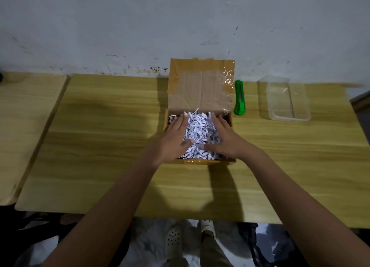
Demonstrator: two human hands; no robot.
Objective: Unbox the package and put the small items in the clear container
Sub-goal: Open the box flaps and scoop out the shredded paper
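Note:
A brown cardboard box stands open at the table's middle, its taped lid flap leaning back toward the wall. White shredded paper fills the box. My left hand lies flat on the left side of the shreds, fingers spread. My right hand rests on the right side in the same way. Neither hand grips anything. No small items show; the paper hides whatever lies under it. The clear container sits empty on the table to the right of the box.
A green utility knife lies between the box and the clear container. The wooden table backs onto a pale wall; a second table adjoins on the left. My feet in light shoes show below the front edge.

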